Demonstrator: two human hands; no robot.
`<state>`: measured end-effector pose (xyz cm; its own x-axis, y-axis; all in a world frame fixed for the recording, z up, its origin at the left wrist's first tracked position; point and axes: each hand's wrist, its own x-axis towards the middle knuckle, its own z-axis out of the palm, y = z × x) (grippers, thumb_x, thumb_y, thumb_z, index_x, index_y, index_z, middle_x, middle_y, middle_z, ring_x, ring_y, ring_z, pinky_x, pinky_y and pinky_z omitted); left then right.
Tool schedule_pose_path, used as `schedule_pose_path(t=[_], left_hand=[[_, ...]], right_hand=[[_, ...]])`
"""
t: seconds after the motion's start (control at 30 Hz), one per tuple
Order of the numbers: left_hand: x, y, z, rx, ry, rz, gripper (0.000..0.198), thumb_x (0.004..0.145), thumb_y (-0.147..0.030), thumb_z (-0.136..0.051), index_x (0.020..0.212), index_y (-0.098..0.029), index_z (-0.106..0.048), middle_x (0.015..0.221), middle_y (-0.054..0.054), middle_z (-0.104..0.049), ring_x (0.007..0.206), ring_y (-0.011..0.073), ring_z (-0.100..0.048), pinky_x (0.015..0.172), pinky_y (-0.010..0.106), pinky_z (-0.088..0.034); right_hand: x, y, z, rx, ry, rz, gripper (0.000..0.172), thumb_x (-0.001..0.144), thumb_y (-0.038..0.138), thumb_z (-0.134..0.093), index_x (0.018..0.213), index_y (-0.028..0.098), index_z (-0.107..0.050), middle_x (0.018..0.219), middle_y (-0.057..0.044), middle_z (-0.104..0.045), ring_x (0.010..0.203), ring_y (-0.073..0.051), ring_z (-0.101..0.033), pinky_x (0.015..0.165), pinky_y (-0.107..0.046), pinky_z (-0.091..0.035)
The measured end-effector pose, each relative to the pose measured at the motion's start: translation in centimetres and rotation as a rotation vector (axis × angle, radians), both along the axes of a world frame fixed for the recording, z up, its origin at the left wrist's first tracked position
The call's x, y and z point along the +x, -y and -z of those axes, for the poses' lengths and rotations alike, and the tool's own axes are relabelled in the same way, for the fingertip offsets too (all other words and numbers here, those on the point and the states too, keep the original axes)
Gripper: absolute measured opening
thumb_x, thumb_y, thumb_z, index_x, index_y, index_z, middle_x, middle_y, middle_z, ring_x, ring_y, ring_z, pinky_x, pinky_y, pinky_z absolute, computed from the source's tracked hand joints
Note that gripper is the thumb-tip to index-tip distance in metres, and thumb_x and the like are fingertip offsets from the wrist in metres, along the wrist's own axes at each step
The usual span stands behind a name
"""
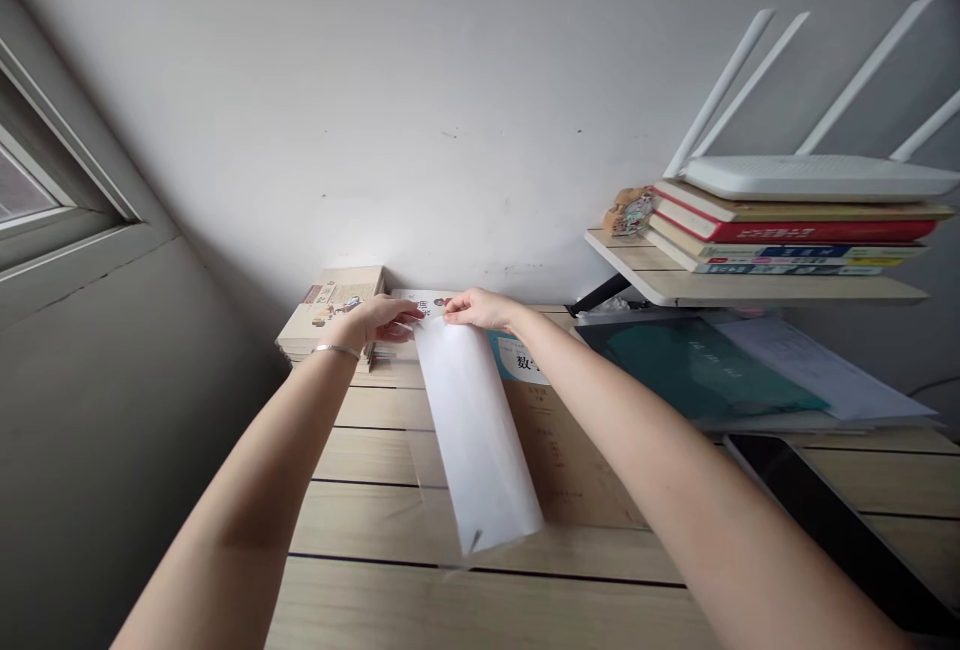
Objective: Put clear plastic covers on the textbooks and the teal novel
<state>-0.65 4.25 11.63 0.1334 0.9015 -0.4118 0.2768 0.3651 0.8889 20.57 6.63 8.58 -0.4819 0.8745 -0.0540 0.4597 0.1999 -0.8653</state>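
Observation:
A white paper sheet [480,430] hangs in a curl from my hands over the table, its lower end blurred. A clear plastic film [431,475] shows along its left side. My right hand [480,310] pinches the sheet's upper edge between thumb and fingers. At the upper left corner, my left hand [391,318] has its fingertips closed on the clear film; the exact grip is partly hidden. Beneath the sheet and my right forearm lies a brown-covered book [570,460] with a blue band and Chinese characters. Behind my fingers, another printed cover [409,298] is partly visible.
Left of my hands, a stack of small books [330,305] stands by the wall. A raised shelf [787,288] on the right bears stacked books [810,230] and a white router [817,175]. Beneath it lie a teal folder [697,365] and papers [825,370]. A black tablet-like device [840,530] lies nearer.

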Motion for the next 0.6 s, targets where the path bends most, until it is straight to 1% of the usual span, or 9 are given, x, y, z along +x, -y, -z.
schedule_pose_path(t=[0.1, 0.2, 0.3, 0.43, 0.53, 0.6], left_hand=[[0.1, -1.0, -1.1, -0.046, -0.113, 0.139, 0.014, 0.062, -0.019, -0.076, 0.071, -0.012, -0.068, 0.066, 0.002, -0.065, 0.048, 0.0077, -0.055, 0.055, 0.022, -0.052], [0.7, -1.5, -1.4, -0.094, -0.16, 0.224, 0.014, 0.059, -0.016, -0.077, 0.068, -0.012, -0.066, 0.062, 0.001, -0.063, 0.05, 0.0086, -0.055, 0.052, 0.021, -0.049], [1.1, -1.8, -0.9, -0.156, -0.175, 0.292, 0.015, 0.058, -0.016, -0.078, 0.064, -0.013, -0.064, 0.057, 0.0, -0.06, 0.051, 0.0097, -0.055, 0.051, 0.021, -0.048], [1.5, -2.3, 0.2, -0.202, -0.187, 0.298, 0.015, 0.059, -0.018, -0.076, 0.061, -0.015, -0.061, 0.058, 0.0, -0.061, 0.052, 0.0093, -0.054, 0.051, 0.02, -0.046], [2.0, -2.4, 0.9, -0.205, -0.187, 0.298, 0.012, 0.061, -0.017, -0.072, 0.061, -0.016, -0.06, 0.06, 0.0, -0.062, 0.055, 0.0096, -0.055, 0.054, 0.02, -0.046], [2.2, -2.4, 1.1, -0.192, -0.199, 0.297, 0.013, 0.061, -0.015, -0.07, 0.058, -0.016, -0.057, 0.056, -0.001, -0.059, 0.053, 0.0087, -0.053, 0.054, 0.019, -0.045]], right_hand=[[-0.5, 0.3, -0.4, 0.03, 0.03, -0.019, 0.022, 0.064, 0.037, -0.075, 0.073, 0.017, -0.071, 0.095, -0.006, -0.07, 0.109, -0.026, -0.058, 0.099, -0.039, -0.035], [-0.8, 0.4, -0.7, 0.04, 0.05, -0.047, 0.022, 0.065, 0.037, -0.074, 0.073, 0.017, -0.071, 0.095, -0.006, -0.07, 0.104, -0.025, -0.059, 0.096, -0.038, -0.037], [-0.9, 0.4, -0.7, 0.053, 0.072, -0.084, 0.019, 0.065, 0.034, -0.073, 0.072, 0.017, -0.072, 0.094, -0.007, -0.07, 0.105, -0.025, -0.059, 0.096, -0.037, -0.037], [-0.9, 0.4, -0.6, 0.063, 0.105, -0.093, 0.018, 0.064, 0.033, -0.073, 0.072, 0.017, -0.073, 0.09, -0.007, -0.071, 0.105, -0.026, -0.059, 0.094, -0.035, -0.039], [-1.2, 0.6, -0.5, 0.086, 0.154, -0.095, 0.019, 0.066, 0.033, -0.07, 0.075, 0.017, -0.072, 0.088, -0.005, -0.071, 0.099, -0.025, -0.061, 0.088, -0.033, -0.042], [-1.6, 0.7, -0.4, 0.118, 0.199, -0.093, 0.017, 0.068, 0.032, -0.068, 0.075, 0.017, -0.071, 0.087, -0.004, -0.07, 0.094, -0.023, -0.061, 0.082, -0.031, -0.043]])
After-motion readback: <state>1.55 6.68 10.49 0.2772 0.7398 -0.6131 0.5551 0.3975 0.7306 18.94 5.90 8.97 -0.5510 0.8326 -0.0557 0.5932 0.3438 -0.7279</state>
